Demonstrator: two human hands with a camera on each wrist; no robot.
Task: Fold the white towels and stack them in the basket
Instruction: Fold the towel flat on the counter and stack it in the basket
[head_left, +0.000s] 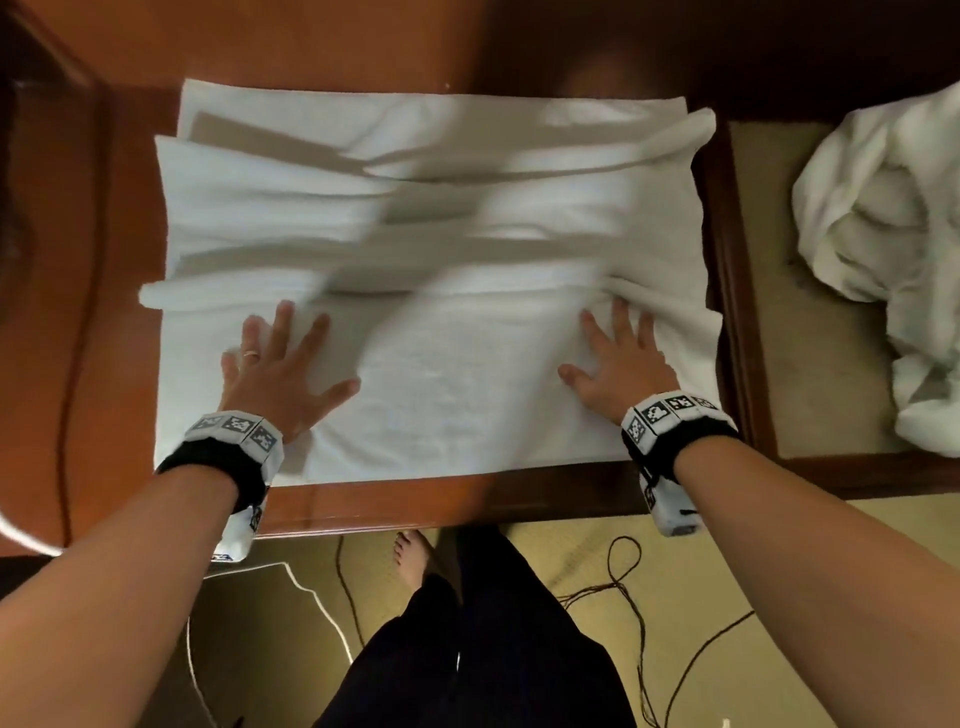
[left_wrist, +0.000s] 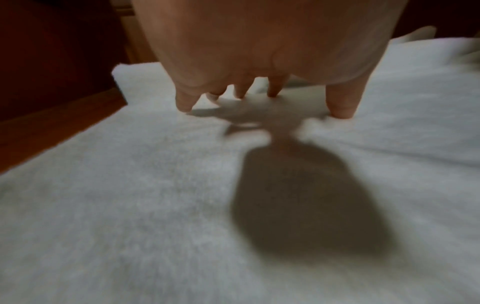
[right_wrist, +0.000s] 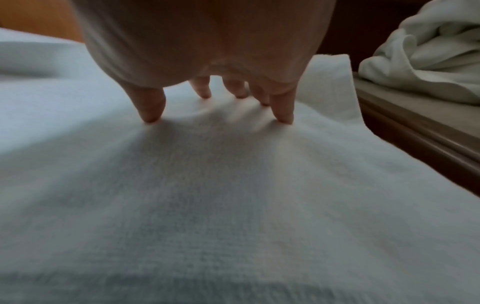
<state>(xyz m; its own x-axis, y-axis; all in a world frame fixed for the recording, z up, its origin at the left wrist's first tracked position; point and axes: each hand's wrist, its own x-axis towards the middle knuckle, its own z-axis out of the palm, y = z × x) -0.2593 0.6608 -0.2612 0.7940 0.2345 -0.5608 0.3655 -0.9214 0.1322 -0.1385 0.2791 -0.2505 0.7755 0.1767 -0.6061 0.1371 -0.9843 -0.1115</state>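
Note:
A white towel (head_left: 441, 374) lies spread across the brown wooden table (head_left: 337, 47), with rumpled folds running across its far half. My left hand (head_left: 275, 358) rests flat on the towel's near left part, fingers spread and straight. My right hand (head_left: 621, 358) presses flat on the near right part, fingers spread. The left wrist view shows the left hand's fingertips (left_wrist: 185, 107) touching the towel (left_wrist: 130, 205). In the right wrist view the right hand's fingertips (right_wrist: 152, 117) dent the cloth (right_wrist: 233, 205). No basket is in view.
A crumpled pile of white towels (head_left: 883, 249) (right_wrist: 428, 55) lies on a lower tan surface (head_left: 810, 364) to the right of the table. Cables (head_left: 623, 582) trail on the tan floor below the table's front edge. My foot (head_left: 413, 556) stands near that edge.

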